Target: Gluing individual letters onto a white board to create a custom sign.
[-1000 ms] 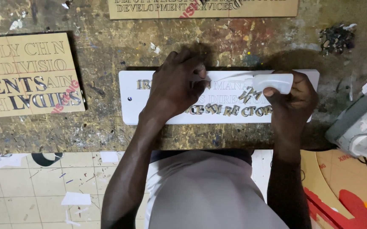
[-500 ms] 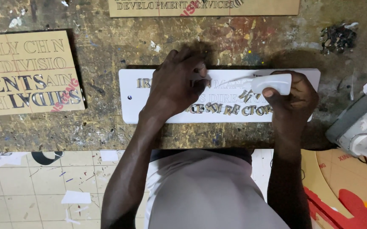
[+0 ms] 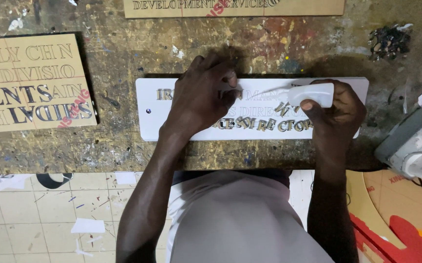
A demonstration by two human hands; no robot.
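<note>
Two hands work over a long white sign plate (image 3: 191,124) lying flat on the paint-stained worktop (image 3: 123,151). The left hand (image 3: 202,95) presses palm-down on the plate, fingers spread, hiding part of the upper lettering. The right hand (image 3: 335,109) is closed round a white handheld tool (image 3: 312,93) above loose gold cut-out letters (image 3: 269,125). A tan lettered board (image 3: 30,80) lies well apart at left, another tan board (image 3: 235,7) at the top edge, a grey-white machine (image 3: 413,146) at right.
</note>
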